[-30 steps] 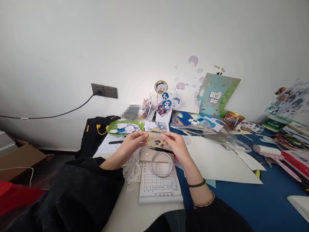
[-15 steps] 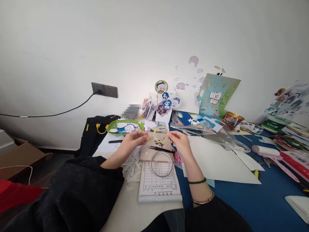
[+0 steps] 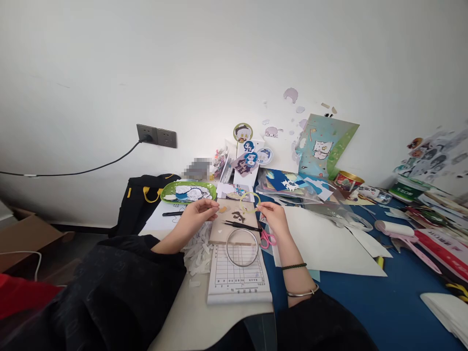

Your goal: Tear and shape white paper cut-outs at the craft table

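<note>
- In the head view, my right hand has its thumb and finger pressed together on the edge of a thin yellow ring.
- This ring is in the air, above the far right part of the beige board.
- My left hand is near the left side of the board, with thumb and finger close to each other; I cannot tell if they hold something small.
- My two hands are apart, and the ring is nearer to the right one.
- On the board lie dark tweezers and a dark cut-out.
- A silver ring lies across the board's near edge and the form pad.
- Pink scissors are just beside the board, on its right.
- White paper strips make a heap on its left.
- Behind my left hand is a green tray with cut papers.
</note>
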Tool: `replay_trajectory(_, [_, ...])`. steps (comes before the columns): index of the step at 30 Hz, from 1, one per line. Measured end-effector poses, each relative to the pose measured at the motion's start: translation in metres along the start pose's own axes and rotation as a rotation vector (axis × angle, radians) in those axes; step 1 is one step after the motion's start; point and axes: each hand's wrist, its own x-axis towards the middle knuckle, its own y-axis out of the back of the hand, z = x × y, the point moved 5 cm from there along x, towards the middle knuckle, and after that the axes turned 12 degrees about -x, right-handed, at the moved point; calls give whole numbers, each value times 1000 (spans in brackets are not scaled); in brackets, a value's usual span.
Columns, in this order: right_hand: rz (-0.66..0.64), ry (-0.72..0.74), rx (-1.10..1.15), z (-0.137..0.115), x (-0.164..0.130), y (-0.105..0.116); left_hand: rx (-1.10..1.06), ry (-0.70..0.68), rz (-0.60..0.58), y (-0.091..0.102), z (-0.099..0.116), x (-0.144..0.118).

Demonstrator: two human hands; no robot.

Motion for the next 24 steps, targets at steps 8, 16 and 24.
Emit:
replay_trajectory(8, [57, -11, 14, 3, 2, 2, 44, -22, 6, -1, 2, -2])
replay_trajectory(16, [67, 9, 20, 10, 8, -5, 76, -30, 10, -2, 3, -3])
replay_trajectory(24, [122, 47, 8, 10, 16, -10, 97, -33, 9, -1, 2, -3])
